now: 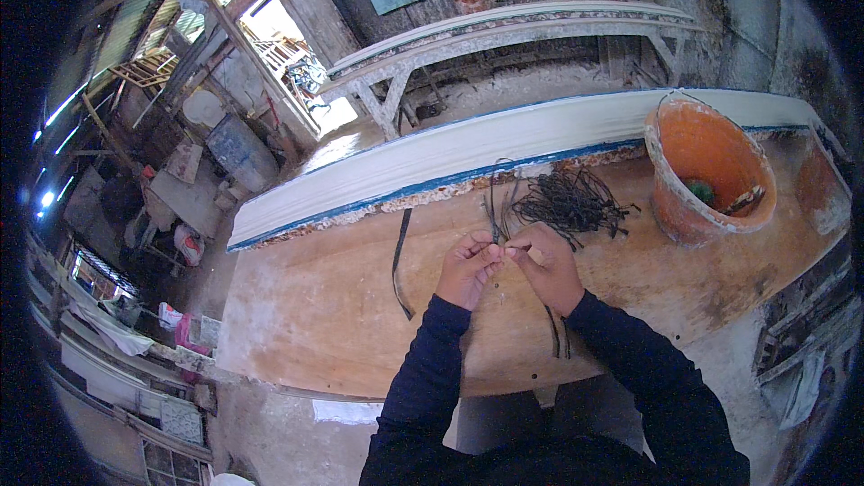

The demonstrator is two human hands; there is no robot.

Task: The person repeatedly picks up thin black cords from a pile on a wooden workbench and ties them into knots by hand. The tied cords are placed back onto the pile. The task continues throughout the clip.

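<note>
Over the middle of the wooden table, my left hand and my right hand meet fingertip to fingertip, both closed in a pinch. Thin black strips rise from between the fingers and loop above them. Other strip ends hang down below my right hand. Just beyond that hand lies a tangled heap of black strips. A single black strip rests on the wood to the left of my left hand. Exactly how the strips cross between my fingertips is too small to tell.
An orange bucket with a wire handle stands on the table at the right, something green inside. Along the table's far side runs a long white moulding with blue edges. Behind it is a long whitened bench. A blue barrel stands at left.
</note>
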